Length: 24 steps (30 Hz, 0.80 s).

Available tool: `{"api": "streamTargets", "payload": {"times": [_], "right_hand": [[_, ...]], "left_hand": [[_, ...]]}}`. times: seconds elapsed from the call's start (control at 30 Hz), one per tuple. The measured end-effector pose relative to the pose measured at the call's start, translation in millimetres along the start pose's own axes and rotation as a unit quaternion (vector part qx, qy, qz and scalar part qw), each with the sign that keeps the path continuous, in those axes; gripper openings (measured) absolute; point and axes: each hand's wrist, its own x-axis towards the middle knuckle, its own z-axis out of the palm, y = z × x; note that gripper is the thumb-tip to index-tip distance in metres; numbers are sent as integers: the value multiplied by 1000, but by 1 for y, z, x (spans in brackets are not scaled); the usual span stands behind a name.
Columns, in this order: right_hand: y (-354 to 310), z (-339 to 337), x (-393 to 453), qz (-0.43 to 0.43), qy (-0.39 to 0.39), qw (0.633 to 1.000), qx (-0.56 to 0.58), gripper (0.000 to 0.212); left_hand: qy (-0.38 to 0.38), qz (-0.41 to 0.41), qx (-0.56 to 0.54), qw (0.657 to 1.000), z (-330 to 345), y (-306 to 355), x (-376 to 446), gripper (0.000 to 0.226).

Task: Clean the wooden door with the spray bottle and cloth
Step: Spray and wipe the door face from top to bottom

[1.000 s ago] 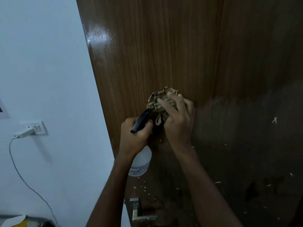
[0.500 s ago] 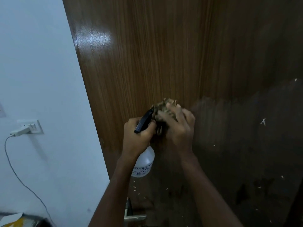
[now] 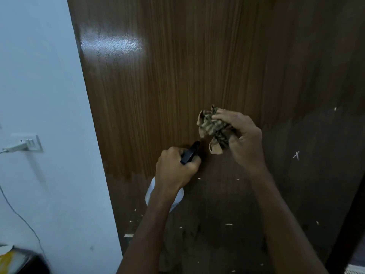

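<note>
The brown wooden door (image 3: 177, 80) fills most of the view, glossy at the top, with small pale flecks on its darker lower part. My left hand (image 3: 175, 171) grips the black head of a white spray bottle (image 3: 178, 198), its nozzle pointing up and right at the door. Most of the bottle's body is hidden behind my wrist. Up and right of it, my right hand (image 3: 244, 139) holds a crumpled tan striped cloth (image 3: 214, 129) bunched in its fingers. Whether the cloth touches the door I cannot tell.
A white wall (image 3: 39, 95) lies left of the door. On it sits a socket (image 3: 32, 143) with a white plug and a thin cable hanging down. A dark object with something yellow (image 3: 11, 260) shows at the bottom left corner.
My right hand has moved the cloth up and to the right, away from the nozzle it was pressed next to. The door handle at the bottom has left the view.
</note>
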Motion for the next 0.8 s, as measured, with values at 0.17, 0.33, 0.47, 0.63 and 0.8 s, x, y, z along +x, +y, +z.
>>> {"api": "streamTargets", "payload": {"times": [0.17, 0.33, 0.47, 0.63, 0.8], "right_hand": [[-12, 48, -33, -13, 59, 988, -144, 51], [1, 78, -112, -97, -32, 968, -230, 36], [-9, 67, -66, -29, 75, 968, -240, 33], [-20, 79, -25, 33, 179, 959, -217, 35], [7, 80, -129, -24, 75, 966, -248, 30]], "left_hand": [[31, 64, -95, 993, -5, 5, -3, 39], [38, 78, -166, 982, -22, -1, 0, 38], [4, 87, -167, 982, -33, -2, 12, 40], [-21, 86, -170, 982, -36, 3, 19, 39], [-25, 71, -193, 978, -26, 5, 18, 35]]}}
